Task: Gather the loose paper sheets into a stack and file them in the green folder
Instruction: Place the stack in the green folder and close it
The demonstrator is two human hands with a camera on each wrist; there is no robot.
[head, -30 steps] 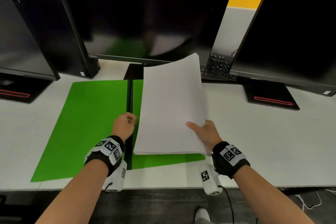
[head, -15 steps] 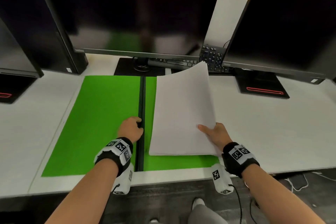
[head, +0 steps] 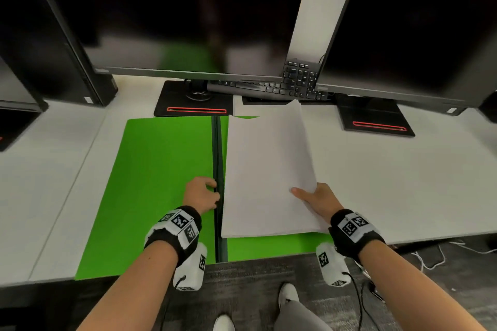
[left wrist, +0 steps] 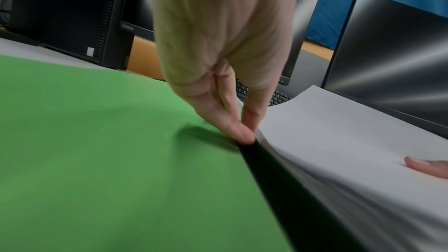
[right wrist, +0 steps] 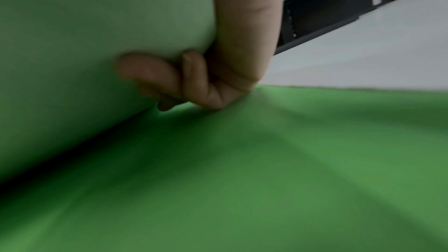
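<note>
Head view, reading from the left of the frame: the green folder (head: 161, 183) lies open on the white desk (head: 403, 183), its left leaf bare and its near edge hanging a little past the desk's front. My left hand (head: 200, 196) sits at the black spine (head: 217, 156) in the lower centre, fingers curled. The left wrist view shows fingertips (left wrist: 238, 131) pinched together on the spine strip, right against the stack's inner edge. Whether I am lifting a clip there or only pinning the spine I cannot tell.

Right of the spine, the paper stack (head: 269, 169) covers most of the right leaf. My right hand (head: 318, 200) grips its lower right corner, thumb on top. In the right wrist view my fingers (right wrist: 194, 79) curl beneath the sheets, knuckles touching the green leaf.

A second ago the stack was tilted, well short of the spine, with a strip of green showing along its inner side. Now its long edge runs parallel to the spine and almost against it, and the far end has dropped closer to the leaf, though that end is curled up. My left hand has kept its place at the spine throughout.

I judge that gathering is done and filing is nearly so: the sheets need seating flat, then the left cover can close over them.

At the top of the frame stand dark monitors (head: 188, 8), with a keyboard (head: 282, 83) between their stands.
</note>
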